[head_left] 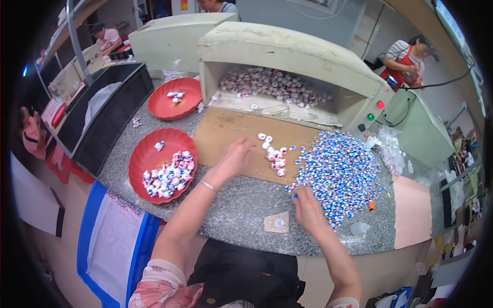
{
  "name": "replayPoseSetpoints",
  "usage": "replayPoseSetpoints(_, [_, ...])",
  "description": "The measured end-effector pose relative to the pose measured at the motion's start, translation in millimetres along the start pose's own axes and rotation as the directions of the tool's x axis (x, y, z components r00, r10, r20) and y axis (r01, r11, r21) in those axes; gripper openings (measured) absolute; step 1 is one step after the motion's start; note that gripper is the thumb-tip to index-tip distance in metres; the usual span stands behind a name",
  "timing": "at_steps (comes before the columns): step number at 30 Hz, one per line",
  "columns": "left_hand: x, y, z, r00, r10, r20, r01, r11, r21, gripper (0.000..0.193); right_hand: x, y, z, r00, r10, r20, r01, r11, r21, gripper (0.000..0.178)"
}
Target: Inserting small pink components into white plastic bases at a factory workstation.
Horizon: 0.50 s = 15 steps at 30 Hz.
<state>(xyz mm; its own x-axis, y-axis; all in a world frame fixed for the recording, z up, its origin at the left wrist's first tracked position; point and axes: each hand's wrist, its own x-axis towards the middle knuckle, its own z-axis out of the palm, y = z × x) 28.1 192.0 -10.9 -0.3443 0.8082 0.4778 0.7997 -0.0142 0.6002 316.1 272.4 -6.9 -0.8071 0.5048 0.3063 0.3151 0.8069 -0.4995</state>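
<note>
I see tiny blue-and-white bits heaped just beside some white balls on cardboard. My right hand bunches its fingers at the heap's edge; my left hand curls loosely over the cardboard. I can't tell if either holds anything. Two red bowls and a pale box hold more balls. Under them is a speckled grey table; other people are nearby.

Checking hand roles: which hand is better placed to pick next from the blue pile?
Probably the right hand, at the blue pile; the left hand is farther, over the brown board.
</note>
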Motion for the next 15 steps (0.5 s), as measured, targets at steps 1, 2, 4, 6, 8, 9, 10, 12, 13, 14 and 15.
replayPoseSetpoints(1, [11.4,-5.6,14.7,0.999,0.019,0.041,-0.019,1.0,0.018,0.022,-15.2,0.6,-5.4,1.0,-0.011,0.02,0.01,0.999,0.041,0.023])
replayPoseSetpoints(2, [22.2,-8.6,29.4,0.996,0.036,0.084,-0.039,0.999,0.034,0.022,-31.0,1.5,-10.3,0.999,-0.021,0.04,0.017,0.997,0.082,0.02])
replayPoseSetpoints(4, [36.0,-20.4,46.1,0.985,0.062,0.163,-0.069,0.997,0.038,0.023,-58.8,-5.0,-16.8,0.993,0.107,0.056,-0.116,0.974,0.193,0.017])
replayPoseSetpoints(6, [46.9,-24.7,53.3,0.966,0.082,0.243,-0.096,0.994,0.044,0.023,-82.2,-3.9,-21.0,0.989,0.137,0.054,-0.145,0.973,0.18,0.018])
replayPoseSetpoints(8, [52.0,-27.4,53.9,0.94,-0.001,0.342,-0.046,0.99,0.13,0.025,-92.7,-4.2,-21.0,0.984,0.166,0.058,-0.175,0.967,0.186,0.019])
replayPoseSetpoints(9, [52.4,-26.4,56.4,0.947,0.011,0.32,-0.048,0.993,0.11,0.022,-95.6,-3.2,-20.5,0.989,0.145,0.023,-0.146,0.978,0.147,0.018])
replayPoseSetpoints(10, [51.9,-25.7,58.3,0.945,0.011,0.326,-0.048,0.993,0.107,0.022,-96.5,-2.7,-18.6,0.993,0.118,-0.009,-0.116,0.987,0.112,0.018])
replayPoseSetpoints(12, [46.2,-23.9,60.3,0.958,0.024,0.284,-0.087,0.974,0.211,0.024,-92.4,-6.5,-22.7,0.992,0.117,0.044,-0.118,0.993,0.028,0.018])
replayPoseSetpoints(13, [40.7,-19.2,57.1,0.955,0.009,0.296,-0.076,0.974,0.215,0.024,-90.5,-7.9,-22.6,0.988,0.115,0.1,-0.11,0.993,-0.052,0.019])
replayPoseSetpoints(14, [35.5,-9.9,52.0,0.973,0.018,0.231,-0.074,0.968,0.238,0.024,-90.1,-6.8,-22.9,0.986,0.121,0.115,-0.118,0.992,-0.04,0.019])
replayPoseSetpoints(15, [27.7,-6.1,47.9,0.986,0.024,0.167,-0.068,0.963,0.262,0.024,-90.1,-4.7,-23.7,0.981,0.107,0.162,-0.092,0.991,-0.102,0.018])
